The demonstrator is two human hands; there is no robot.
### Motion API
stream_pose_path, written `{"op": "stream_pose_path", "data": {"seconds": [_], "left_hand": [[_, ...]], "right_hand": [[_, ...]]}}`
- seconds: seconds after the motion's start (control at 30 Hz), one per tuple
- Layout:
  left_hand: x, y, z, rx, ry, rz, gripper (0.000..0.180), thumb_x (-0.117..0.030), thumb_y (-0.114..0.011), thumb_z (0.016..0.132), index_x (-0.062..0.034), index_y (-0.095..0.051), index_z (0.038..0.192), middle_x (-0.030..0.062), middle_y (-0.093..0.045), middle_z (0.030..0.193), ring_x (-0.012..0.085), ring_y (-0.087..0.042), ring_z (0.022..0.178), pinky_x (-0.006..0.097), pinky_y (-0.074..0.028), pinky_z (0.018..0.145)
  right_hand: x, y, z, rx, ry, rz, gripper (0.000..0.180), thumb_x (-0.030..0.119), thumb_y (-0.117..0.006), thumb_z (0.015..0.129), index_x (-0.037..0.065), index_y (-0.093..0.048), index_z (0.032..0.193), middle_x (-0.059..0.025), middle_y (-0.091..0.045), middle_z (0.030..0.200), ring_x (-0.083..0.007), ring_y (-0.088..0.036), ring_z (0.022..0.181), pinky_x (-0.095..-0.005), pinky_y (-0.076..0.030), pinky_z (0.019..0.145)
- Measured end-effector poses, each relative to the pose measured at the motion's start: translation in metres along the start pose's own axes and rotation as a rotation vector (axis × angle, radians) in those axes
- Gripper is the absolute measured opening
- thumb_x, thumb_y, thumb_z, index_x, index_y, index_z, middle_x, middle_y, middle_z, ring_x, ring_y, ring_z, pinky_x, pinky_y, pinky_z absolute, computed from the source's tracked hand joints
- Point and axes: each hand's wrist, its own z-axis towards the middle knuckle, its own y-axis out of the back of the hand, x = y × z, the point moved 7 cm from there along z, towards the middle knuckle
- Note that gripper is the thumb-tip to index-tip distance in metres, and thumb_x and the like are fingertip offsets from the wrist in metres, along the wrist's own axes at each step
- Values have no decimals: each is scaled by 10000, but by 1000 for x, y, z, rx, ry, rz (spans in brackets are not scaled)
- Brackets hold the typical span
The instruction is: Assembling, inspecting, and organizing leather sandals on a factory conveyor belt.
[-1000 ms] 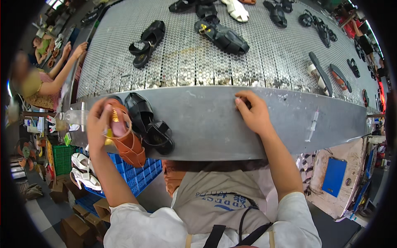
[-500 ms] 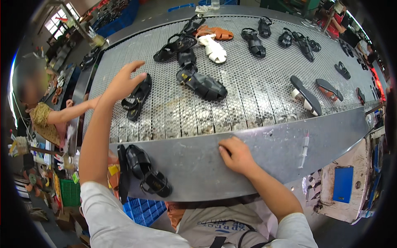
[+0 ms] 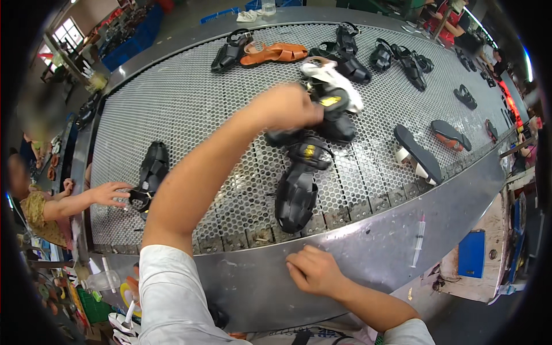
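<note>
A person's left hand (image 3: pixel 287 106), arm stretched from the lower left up to the centre of the frame, is closed around the upper end of a black closed-toe sandal (image 3: pixel 302 172) on a perforated metal conveyor belt (image 3: pixel 190 103). The sandal lies just right of centre, its long axis running nearly top to bottom, rounded toe pointing toward the lower edge. A white sandal (image 3: pixel 333 80) and another black one (image 3: pixel 339 123) sit touching it at the upper end. The right hand (image 3: pixel 313 270), at lower centre, rests on the smooth steel rim (image 3: pixel 368 253), fingers curled loosely and holding nothing. At far left, another person's hand (image 3: pixel 109 194) touches a separate black sandal (image 3: pixel 150 172). A tan sandal (image 3: pixel 273 53) lies near the top.
</note>
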Motion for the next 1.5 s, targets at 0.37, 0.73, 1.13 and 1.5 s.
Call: {"op": "stream_pose_path", "data": {"seconds": [0.37,0.73,1.13,1.5], "left_hand": [[241,34,85,-728,508,292,676,-616,-691,971,-337,-555,1571,123,-380,1680,455,-263,1589,772,-159,1225],[70,-106,-24,-859,-86,496,409,-375,-904,795,-178,-716,1100,87,-613,1193,339,-563,1149,523,-426,934],[-104,-61,-209,-501,-498,69,243,-282,-874,830,-123,-709,912,35,-712,1108,280,-667,1139,448,-447,1015],[21,-68,-278,-785,-164,-1738,722,-590,-415,1141,14,-479,1533,137,-624,1456,283,-607,1295,465,-523,1090]], "right_hand": [[15,-16,3,-4,-14,34,147,44,-753,873,37,-695,1008,-61,-617,778,-260,-629,720,-363,-541,606],[-39,-40,28,-117,-89,122,179,141,-720,948,38,-689,1092,-159,-694,881,-372,-689,839,-483,-566,750],[-18,22,97,-189,-495,1891,762,720,-385,1093,118,-512,1542,-104,-671,1407,-283,-689,1218,-495,-615,943],[15,6,57,445,-355,1889,1047,953,-230,943,145,-533,1536,-96,-699,1102,-273,-690,740,-327,-467,512]]}}
